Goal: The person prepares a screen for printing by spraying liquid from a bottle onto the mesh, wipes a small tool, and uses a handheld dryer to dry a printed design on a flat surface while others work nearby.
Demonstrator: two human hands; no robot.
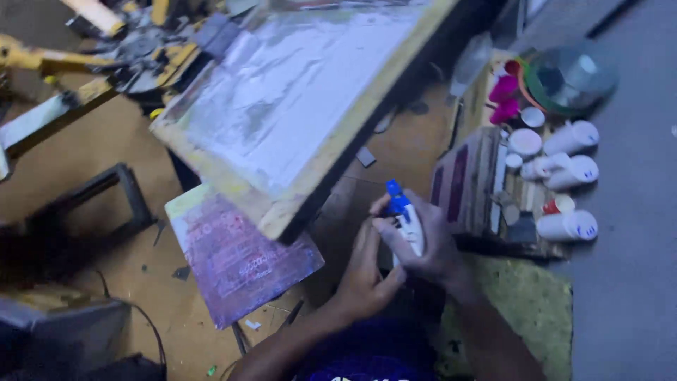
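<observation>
Head view: both hands point(395, 254) clasp spray bottle point(405, 219).

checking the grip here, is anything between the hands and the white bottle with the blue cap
Nothing visible. The right hand wraps the white bottle with the blue cap directly, and the left hand touches it from below.

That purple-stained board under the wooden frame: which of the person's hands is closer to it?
Left. The left hand is just right of the stained board; the right hand, gripping the spray bottle, is farther right.
</observation>
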